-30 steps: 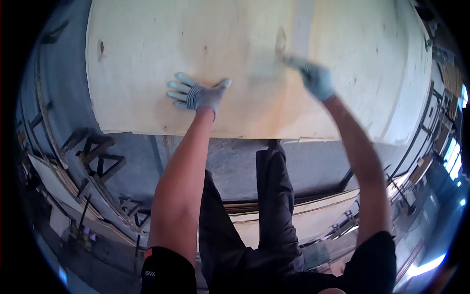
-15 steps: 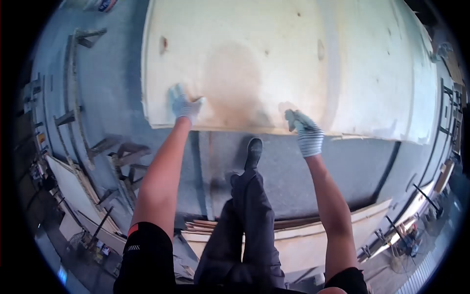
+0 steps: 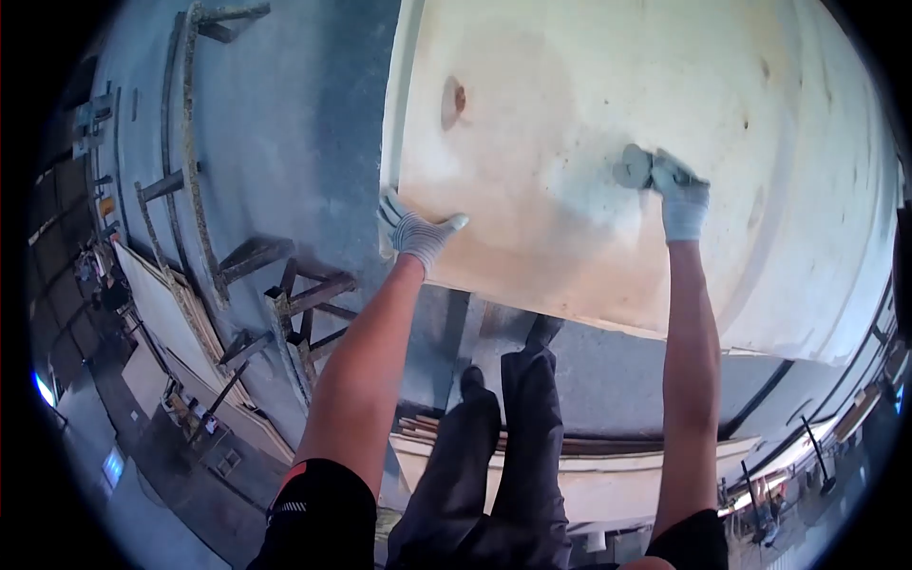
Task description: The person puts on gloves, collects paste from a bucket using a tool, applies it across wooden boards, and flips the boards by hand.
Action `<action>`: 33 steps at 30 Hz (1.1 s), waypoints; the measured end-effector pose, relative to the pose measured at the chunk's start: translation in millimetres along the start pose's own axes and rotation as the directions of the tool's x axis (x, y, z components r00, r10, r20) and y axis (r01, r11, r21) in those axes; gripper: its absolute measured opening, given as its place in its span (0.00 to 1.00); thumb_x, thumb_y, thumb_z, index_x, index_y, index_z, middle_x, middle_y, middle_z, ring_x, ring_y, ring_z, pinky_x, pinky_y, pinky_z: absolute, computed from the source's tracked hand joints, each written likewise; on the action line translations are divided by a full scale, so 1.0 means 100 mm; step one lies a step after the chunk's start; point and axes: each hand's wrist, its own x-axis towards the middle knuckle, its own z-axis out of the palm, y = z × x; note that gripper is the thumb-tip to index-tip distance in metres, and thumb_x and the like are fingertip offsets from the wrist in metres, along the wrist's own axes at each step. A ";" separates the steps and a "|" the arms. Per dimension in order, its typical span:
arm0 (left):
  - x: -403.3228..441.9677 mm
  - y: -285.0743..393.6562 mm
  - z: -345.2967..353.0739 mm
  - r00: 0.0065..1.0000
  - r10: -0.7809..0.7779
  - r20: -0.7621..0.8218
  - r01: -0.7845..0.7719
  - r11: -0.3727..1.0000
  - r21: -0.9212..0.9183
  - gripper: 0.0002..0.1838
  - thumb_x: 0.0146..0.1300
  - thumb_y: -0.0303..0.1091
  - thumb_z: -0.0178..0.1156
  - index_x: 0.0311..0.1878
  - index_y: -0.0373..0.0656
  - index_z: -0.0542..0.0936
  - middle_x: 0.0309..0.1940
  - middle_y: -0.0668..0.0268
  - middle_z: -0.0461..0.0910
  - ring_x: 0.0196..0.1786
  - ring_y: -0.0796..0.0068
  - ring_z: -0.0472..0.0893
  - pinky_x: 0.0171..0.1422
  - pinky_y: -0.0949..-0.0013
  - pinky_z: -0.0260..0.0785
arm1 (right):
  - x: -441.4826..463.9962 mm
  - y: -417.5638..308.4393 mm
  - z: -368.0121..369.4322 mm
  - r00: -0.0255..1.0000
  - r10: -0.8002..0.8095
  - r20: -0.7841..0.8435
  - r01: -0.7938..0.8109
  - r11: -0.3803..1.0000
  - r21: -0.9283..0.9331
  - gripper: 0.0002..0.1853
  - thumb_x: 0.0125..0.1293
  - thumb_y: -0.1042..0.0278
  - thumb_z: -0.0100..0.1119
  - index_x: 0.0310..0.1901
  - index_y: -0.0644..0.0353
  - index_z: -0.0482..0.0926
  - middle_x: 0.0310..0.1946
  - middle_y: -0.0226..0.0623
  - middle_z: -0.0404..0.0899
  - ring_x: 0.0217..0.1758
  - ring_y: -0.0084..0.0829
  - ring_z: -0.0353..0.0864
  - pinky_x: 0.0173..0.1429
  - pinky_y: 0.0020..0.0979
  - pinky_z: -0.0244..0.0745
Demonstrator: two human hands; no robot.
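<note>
A large pale plywood sheet (image 3: 532, 190) lies in front of me, with dark knots and a damp-looking sheen in its middle. My left hand (image 3: 421, 233), in a striped knit glove, rests at the sheet's near left corner. Its fingers are spread, reaching over the left edge, with the thumb pointing right. My right hand (image 3: 681, 195), also gloved, is closed on a small grey flat tool with a rounded end (image 3: 633, 168). That tool is over the sheet's surface; its exact kind and whether it touches the wood I cannot tell.
Metal frame stands (image 3: 309, 309) are on the grey floor to the left. A stack of boards (image 3: 608, 475) lies by my legs, below the sheet's near edge. More panels (image 3: 180, 313) lean at far left.
My view has shifted left, so the sheet appears further right. My right hand has moved away from the near edge, farther onto the sheet. My left hand has moved to the left edge.
</note>
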 end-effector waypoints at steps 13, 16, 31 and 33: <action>-0.02 0.06 -0.07 0.999 0.028 0.020 -0.029 0.999 0.021 0.86 0.33 0.72 0.81 0.83 0.30 0.39 0.84 0.34 0.36 0.86 0.33 0.33 0.89 0.42 0.31 | -0.96 -0.74 2.14 1.000 0.013 0.027 -0.017 0.985 0.174 0.15 0.69 0.84 0.65 0.56 0.69 0.86 0.54 0.37 0.88 0.56 0.30 0.86 0.63 0.33 0.83; 0.00 -0.03 -0.25 0.988 0.067 0.139 -0.065 0.998 -0.015 0.83 0.39 0.69 0.81 0.82 0.28 0.38 0.83 0.33 0.35 0.86 0.32 0.32 0.89 0.41 0.32 | -0.23 -1.48 2.53 0.999 -0.002 0.038 -0.007 0.971 0.241 0.17 0.67 0.72 0.68 0.56 0.68 0.87 0.51 0.35 0.90 0.53 0.28 0.88 0.59 0.31 0.84; 0.67 -3.70 -2.54 0.816 0.177 0.550 -0.119 0.983 -0.141 0.34 0.75 0.47 0.56 0.76 0.33 0.69 0.73 0.44 0.73 0.77 0.49 0.70 0.82 0.58 0.60 | -2.67 -0.67 3.67 0.969 0.181 -0.166 -0.182 0.983 0.007 0.15 0.71 0.77 0.64 0.57 0.62 0.88 0.53 0.39 0.90 0.54 0.26 0.89 0.62 0.30 0.82; 0.65 -4.16 -2.88 0.815 0.068 0.575 0.001 0.993 -0.120 0.35 0.75 0.51 0.56 0.73 0.32 0.73 0.72 0.49 0.76 0.76 0.56 0.73 0.81 0.61 0.60 | -2.93 -0.81 3.41 0.880 0.362 -0.306 -0.269 0.913 0.307 0.17 0.69 0.76 0.67 0.58 0.70 0.86 0.52 0.37 0.89 0.52 0.25 0.87 0.61 0.30 0.82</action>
